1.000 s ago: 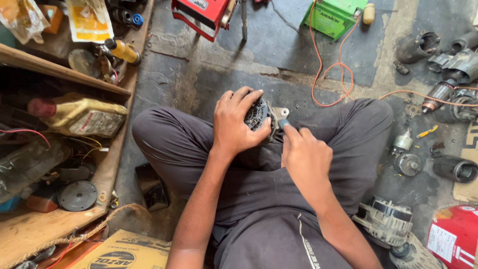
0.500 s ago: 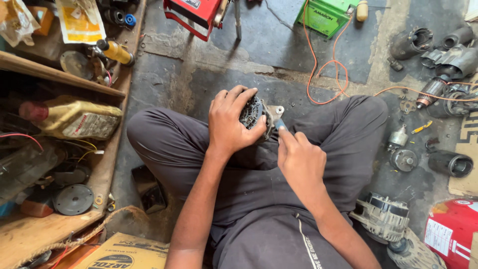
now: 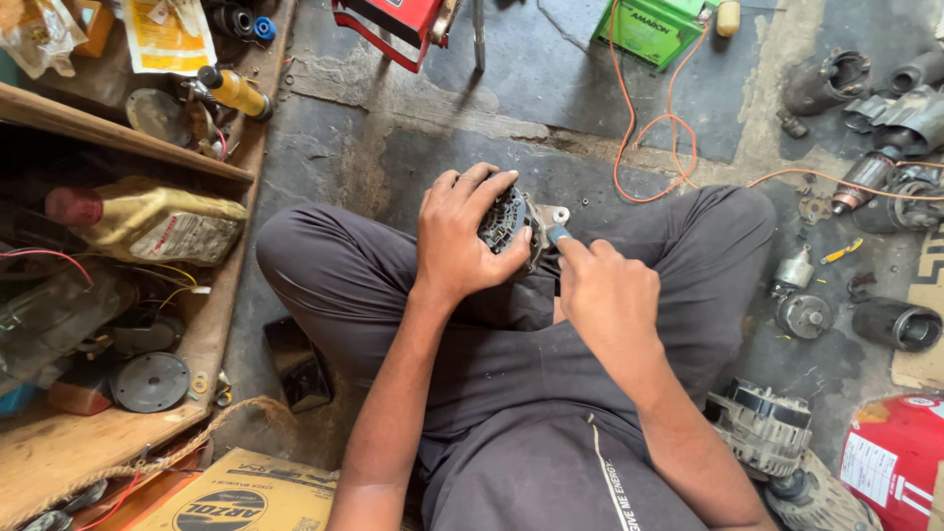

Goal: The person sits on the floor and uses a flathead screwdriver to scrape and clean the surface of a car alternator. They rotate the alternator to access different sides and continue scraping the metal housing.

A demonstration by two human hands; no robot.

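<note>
Left hand (image 3: 462, 236) of ours wraps tight round the alternator (image 3: 513, 221) above our lap, right hand (image 3: 605, 290) pinching a blue-tipped tool (image 3: 557, 235) against it — looks heavy, rigid metal, so we'd grip the casing.

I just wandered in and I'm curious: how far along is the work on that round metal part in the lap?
Done: nothing I can confirm. In hand: the left hand grips the alternator while the right hand presses a blue-handled tool against it. Left: it looks whole, and another alternator waits on the floor.
</note>
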